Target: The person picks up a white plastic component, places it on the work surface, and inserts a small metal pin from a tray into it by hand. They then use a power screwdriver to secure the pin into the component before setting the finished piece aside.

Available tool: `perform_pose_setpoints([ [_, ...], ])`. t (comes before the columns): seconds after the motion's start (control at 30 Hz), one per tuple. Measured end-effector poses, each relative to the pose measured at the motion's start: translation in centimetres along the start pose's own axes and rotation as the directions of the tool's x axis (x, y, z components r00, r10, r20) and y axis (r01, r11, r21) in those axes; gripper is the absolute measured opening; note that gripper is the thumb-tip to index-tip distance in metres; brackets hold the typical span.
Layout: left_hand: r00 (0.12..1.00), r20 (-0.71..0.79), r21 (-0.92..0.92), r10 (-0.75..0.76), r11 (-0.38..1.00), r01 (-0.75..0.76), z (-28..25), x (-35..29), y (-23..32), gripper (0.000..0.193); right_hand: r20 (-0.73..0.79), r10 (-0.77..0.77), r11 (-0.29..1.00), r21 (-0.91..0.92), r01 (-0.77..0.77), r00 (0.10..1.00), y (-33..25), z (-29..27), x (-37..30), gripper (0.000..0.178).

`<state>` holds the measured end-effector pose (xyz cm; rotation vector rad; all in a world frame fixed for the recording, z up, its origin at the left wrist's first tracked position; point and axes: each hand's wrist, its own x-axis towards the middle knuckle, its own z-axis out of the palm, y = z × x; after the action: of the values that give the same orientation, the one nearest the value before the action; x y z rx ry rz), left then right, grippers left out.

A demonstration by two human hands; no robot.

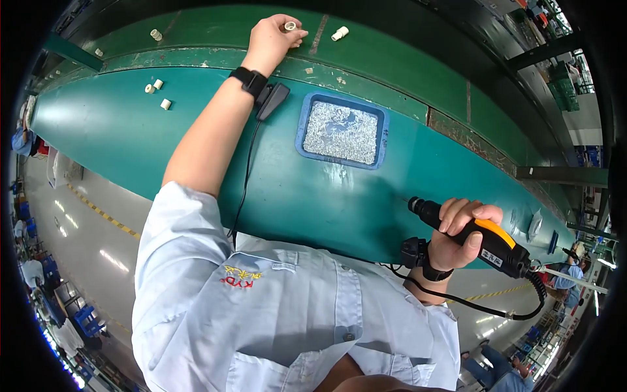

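Note:
My left hand [273, 40] reaches over the green conveyor belt [385, 55], its fingers closed around a small cream-coloured cylindrical part [290, 27] with a round opening facing up. In my right hand [455, 236], at the right above the bench edge, is a black and orange electric screwdriver [486, 236] with its tip pointing left. A blue plastic tray [302, 134] full of small silvery pieces, likely screws, lies on the bench between my hands. Another cream part [339, 33] rests on the belt, just right of my left hand.
Several cream parts [158, 84] lie on the teal bench [313, 202] at the left, and more [156, 34] on the belt. A raised ledge [405, 104] divides bench from belt. A black cable [246, 183] crosses the bench by my left arm; the screwdriver's cord [483, 306] loops near my right wrist.

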<state>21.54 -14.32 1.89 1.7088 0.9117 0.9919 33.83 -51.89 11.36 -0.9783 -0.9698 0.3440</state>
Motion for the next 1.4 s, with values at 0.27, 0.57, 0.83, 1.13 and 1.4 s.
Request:
perform_pose_setpoints([
  [0.27,0.765,0.643,0.021,-0.029,1.000,0.020,2.5,-21.4,7.2,0.020,0.058,0.000,0.999,0.050,-0.003,0.998,0.1,0.8,0.8,0.034],
  [0.57,0.786,0.618,0.017,-0.019,1.000,0.010,2.9,-24.1,6.7,0.021,0.154,-0.014,0.995,0.098,-0.001,0.988,0.3,0.9,0.2,0.034],
  [0.83,0.822,0.508,0.128,0.256,0.922,-0.366,1.7,-17.3,7.9,0.023,0.114,-0.013,0.998,0.060,0.006,0.993,-0.3,0.5,-0.1,0.032],
  [1.13,0.767,0.629,0.189,0.129,0.931,-0.312,4.2,-14.6,5.1,0.011,0.114,-0.014,0.999,0.048,0.009,0.993,-0.5,0.5,-0.2,0.033],
  [1.4,0.811,0.473,0.149,0.346,0.875,-0.460,3.6,-14.7,5.4,0.007,0.096,0.036,0.999,0.013,-0.038,0.995,-0.6,1.5,0.3,0.041],
])
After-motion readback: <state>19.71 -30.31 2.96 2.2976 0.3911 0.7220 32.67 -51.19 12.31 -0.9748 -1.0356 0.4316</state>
